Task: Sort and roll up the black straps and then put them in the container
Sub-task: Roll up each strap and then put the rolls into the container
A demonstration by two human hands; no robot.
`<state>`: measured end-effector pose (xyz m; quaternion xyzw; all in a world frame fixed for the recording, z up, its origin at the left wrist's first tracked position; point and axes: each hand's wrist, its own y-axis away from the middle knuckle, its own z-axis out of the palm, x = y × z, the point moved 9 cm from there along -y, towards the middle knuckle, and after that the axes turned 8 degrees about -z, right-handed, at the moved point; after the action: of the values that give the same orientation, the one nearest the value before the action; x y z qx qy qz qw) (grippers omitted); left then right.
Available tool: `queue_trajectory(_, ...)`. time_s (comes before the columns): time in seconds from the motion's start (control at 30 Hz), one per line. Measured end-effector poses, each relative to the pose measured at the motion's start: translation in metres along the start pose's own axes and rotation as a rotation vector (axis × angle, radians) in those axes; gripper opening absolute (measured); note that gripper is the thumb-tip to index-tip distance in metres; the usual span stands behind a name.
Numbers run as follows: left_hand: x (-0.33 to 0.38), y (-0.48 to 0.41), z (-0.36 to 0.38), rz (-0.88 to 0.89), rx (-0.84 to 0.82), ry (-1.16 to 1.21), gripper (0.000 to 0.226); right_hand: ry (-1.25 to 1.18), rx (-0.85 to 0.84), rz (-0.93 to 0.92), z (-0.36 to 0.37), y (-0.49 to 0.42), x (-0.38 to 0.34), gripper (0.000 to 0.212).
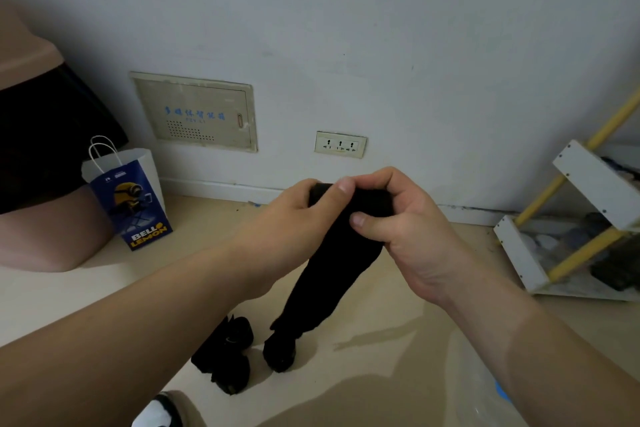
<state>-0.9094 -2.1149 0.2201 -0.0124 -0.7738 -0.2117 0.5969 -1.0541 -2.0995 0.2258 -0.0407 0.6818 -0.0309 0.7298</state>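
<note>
Black strap (337,253), top end clamped between both hands, left hand (289,218) pinching, right hand (410,230) gripping, tail dangling below them, more straps (225,359) heaped on floor (381,378) under the left wrist.

Colours I log from the head view
Long black fabric strap (336,263), plain; heap of black fabric pieces (225,357), plain; blue paper gift bag (133,204) with yellow cartoon figure, white-and-yellow lettering, white cord handles; white shelf rack (588,180) with yellow rods; beige wall panel (195,114) with blue characters.
</note>
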Motion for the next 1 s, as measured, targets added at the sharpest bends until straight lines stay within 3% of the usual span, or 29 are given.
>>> queue_trajectory(0.07, 0.006, 0.001, -0.005, 0.054, 0.089, -0.048, 0.035, -0.024, 0.009, 0.016, 0.001, 0.000, 0.003, 0.039)
queue_trajectory(0.27, 0.019, 0.006, -0.009, 0.158, 0.136, -0.019, 0.024, -0.187, 0.018, 0.170, 0.007, 0.000, 0.005, 0.042)
queue_trajectory(0.37, 0.025, 0.011, -0.004, 0.219, 0.144, -0.086, 0.023, -0.104, -0.006, 0.219, 0.008, 0.002, 0.013, 0.053)
queue_trajectory(0.57, 0.030, 0.018, 0.005, 0.264, 0.145, -0.080, 0.029, -0.076, 0.075, 0.189, 0.006, 0.005, 0.008, 0.047)
queue_trajectory(0.77, 0.026, 0.017, 0.009, 0.231, 0.060, -0.102, 0.029, -0.031, 0.040, 0.209, 0.006, 0.009, 0.011, 0.052)
queue_trajectory(0.93, 0.029, 0.016, -0.007, 0.246, 0.085, -0.145, 0.018, 0.156, -0.065, 0.258, 0.014, 0.009, 0.021, 0.080)
queue_trajectory(1.0, 0.031, 0.017, -0.012, 0.266, 0.091, -0.126, 0.013, 0.245, -0.070, 0.220, 0.014, 0.008, 0.015, 0.076)
